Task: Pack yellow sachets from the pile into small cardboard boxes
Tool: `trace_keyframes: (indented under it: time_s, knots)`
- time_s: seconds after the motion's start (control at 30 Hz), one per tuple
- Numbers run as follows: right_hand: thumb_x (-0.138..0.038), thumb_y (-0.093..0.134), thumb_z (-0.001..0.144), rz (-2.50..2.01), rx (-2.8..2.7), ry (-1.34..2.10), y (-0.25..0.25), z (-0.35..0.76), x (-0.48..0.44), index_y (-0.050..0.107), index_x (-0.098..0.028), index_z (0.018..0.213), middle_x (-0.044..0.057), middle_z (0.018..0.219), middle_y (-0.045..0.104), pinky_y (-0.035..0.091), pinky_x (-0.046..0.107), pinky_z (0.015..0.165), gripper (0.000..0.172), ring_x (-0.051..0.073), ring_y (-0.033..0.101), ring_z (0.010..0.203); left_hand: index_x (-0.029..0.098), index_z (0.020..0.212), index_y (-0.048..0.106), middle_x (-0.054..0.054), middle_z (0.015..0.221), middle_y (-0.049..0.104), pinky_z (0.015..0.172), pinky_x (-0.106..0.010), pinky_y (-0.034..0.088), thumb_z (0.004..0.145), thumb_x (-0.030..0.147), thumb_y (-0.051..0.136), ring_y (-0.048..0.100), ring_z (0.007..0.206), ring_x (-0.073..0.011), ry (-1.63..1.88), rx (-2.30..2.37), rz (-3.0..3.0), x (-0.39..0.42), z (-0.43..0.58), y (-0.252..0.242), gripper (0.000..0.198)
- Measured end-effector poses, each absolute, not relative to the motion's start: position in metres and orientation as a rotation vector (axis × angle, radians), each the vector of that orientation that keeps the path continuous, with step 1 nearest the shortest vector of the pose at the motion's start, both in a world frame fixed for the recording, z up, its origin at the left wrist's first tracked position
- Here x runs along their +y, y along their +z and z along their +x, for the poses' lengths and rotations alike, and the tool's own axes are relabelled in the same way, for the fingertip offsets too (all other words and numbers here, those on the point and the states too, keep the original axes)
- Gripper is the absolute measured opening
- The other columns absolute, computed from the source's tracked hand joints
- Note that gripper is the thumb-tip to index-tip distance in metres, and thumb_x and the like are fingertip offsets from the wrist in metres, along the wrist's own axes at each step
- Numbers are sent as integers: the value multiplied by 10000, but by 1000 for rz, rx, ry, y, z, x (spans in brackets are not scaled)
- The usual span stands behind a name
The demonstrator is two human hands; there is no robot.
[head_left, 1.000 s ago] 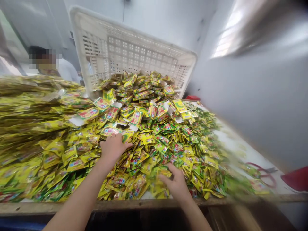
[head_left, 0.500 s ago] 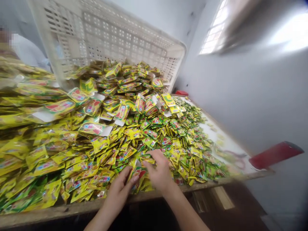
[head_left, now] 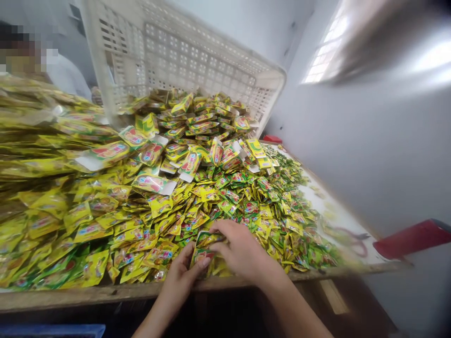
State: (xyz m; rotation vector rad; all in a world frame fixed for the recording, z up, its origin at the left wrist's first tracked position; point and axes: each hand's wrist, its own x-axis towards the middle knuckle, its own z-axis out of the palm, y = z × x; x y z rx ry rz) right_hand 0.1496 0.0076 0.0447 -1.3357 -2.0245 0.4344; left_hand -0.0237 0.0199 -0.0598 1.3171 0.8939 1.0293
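My left hand (head_left: pixel 182 268) is closed around a small printed carton (head_left: pixel 202 255), thumb on its front, near the table's front edge. At the carton's open top, my right hand (head_left: pixel 241 246) pinches a yellow-green sachet (head_left: pixel 207 238), partly covered by the fingers. I cannot tell how far inside the carton the sachet is. A broad heap of sachets (head_left: pixel 207 193) lies under and beyond both hands. Several filled-looking cartons (head_left: pixel 155 182) with white flaps lie on the heap.
A white plastic crate (head_left: pixel 197 51) tips toward me, cartons spilling from it. On the right are red-handled scissors (head_left: pixel 357 241) and a red cylindrical object (head_left: pixel 412 239) by the wall. A person in white (head_left: pixel 66 75) is at far left. A blue bin edge (head_left: pixel 52 330) shows below the table.
My right hand has brought the sachet left to the carton's mouth. My left hand still holds the carton. The whole view has shifted slightly, bringing the blue edge into sight.
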Motion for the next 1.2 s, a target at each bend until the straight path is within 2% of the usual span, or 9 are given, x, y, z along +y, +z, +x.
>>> trace_keyframes:
  time_s: [0.17, 0.3, 0.43, 0.63, 0.77, 0.87, 0.97, 1.1, 1.2]
  knots:
    - [-75, 539, 875, -1352, -2123, 145, 38, 147, 8, 635, -182, 869, 43, 874, 585, 413, 272, 724, 144, 170, 531, 814, 222, 1005, 637, 1, 947, 659, 817, -259, 462, 797, 307, 710, 576, 927, -199, 1067, 919, 1351, 19, -25, -72, 237]
    - [-123, 591, 845, -1299, -2343, 15, 43, 142, 8, 641, -165, 793, 59, 818, 574, 399, 307, 689, 84, 211, 489, 828, 223, 1073, 639, -17, 1048, 675, 844, -272, 467, 776, 302, 729, 581, 1014, -227, 1108, 931, 1328, 17, -24, -71, 320]
    - [-128, 610, 874, -1245, -2241, 185, 47, 142, 10, 674, -178, 998, 48, 885, 610, 426, 305, 771, 148, 195, 509, 870, 235, 1177, 615, -36, 1181, 668, 962, -312, 441, 818, 307, 686, 572, 1131, -245, 1089, 844, 1238, 14, -26, -61, 373]
    - [-284, 715, 834, -1248, -2132, 288, 24, 142, 8, 753, -250, 790, 50, 1111, 602, 412, 386, 920, 67, 236, 472, 1090, 239, 1183, 631, -43, 1237, 663, 1020, -334, 416, 804, 310, 696, 562, 1182, -254, 1091, 867, 1278, 16, -31, -56, 391]
    - [-314, 717, 828, -1219, -1917, 494, 8, 138, -3, 729, -270, 964, 61, 1178, 600, 399, 419, 981, 144, 243, 492, 1136, 238, 1196, 642, -50, 1245, 669, 1025, -367, 424, 784, 357, 709, 578, 1170, -272, 1043, 878, 1249, 17, -35, -59, 434]
    - [-297, 621, 876, -1247, -1385, 816, -4, 134, -10, 672, -227, 992, 60, 959, 645, 501, 338, 759, 144, 198, 608, 873, 229, 1192, 655, -55, 1287, 644, 1096, -407, 349, 848, 445, 616, 511, 1259, -279, 998, 1006, 1082, 13, -40, -57, 409]
    - [-322, 697, 777, -1127, -957, 1282, -16, 130, -9, 620, -201, 911, -12, 714, 589, 392, 220, 456, 195, 116, 528, 529, 212, 1151, 681, -54, 1267, 655, 1105, -416, 336, 845, 418, 610, 466, 1302, -287, 960, 999, 880, 11, -46, -43, 376]
    - [-174, 786, 574, -1004, -806, 1723, -18, 126, 0, 583, -183, 737, -77, 550, 492, 193, 165, 372, 260, 38, 336, 392, 182, 1014, 739, -63, 1148, 711, 885, -392, 504, 744, 264, 634, 566, 1164, -328, 801, 846, 901, 16, -51, -16, 301]
    - [-172, 749, 592, -1149, -847, 1557, -13, 121, 7, 614, -179, 652, -79, 500, 461, 184, 169, 350, 148, 40, 320, 373, 200, 968, 741, -37, 1082, 732, 783, -326, 536, 702, 206, 642, 608, 1099, -293, 821, 869, 897, 21, -49, -9, 284]
